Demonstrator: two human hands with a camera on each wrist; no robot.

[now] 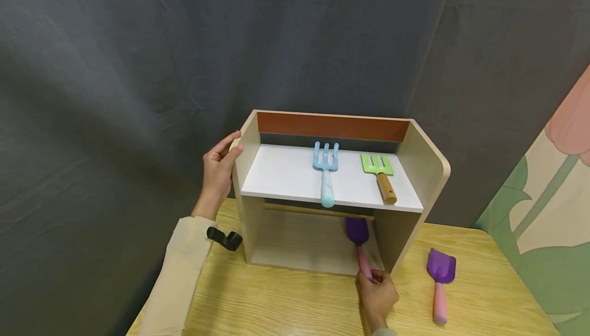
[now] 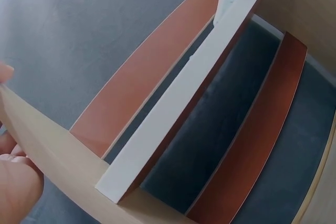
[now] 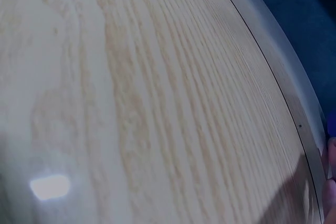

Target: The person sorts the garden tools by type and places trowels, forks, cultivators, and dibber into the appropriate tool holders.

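Note:
In the head view, my right hand (image 1: 379, 295) pinches the pink handle of a toy shovel (image 1: 357, 231). Its purple scoop lies inside the lower compartment, toward the right wall. With thumb and fingers, my left hand (image 1: 218, 169) holds the left side panel of a small wooden shelf (image 1: 249, 223) near its upper front edge. The left wrist view shows part of this left hand (image 2: 18, 182) at the panel's edge. Only bits of fingers (image 3: 331, 195) show at the right wrist view's edge.
On the white upper board lie a light blue toy fork (image 1: 326, 172) and a green toy fork (image 1: 380, 172) with a brown handle. A second purple shovel (image 1: 441, 269) lies on the wooden table (image 1: 286, 300), right of the shelf. A grey curtain (image 1: 322, 44) hangs behind.

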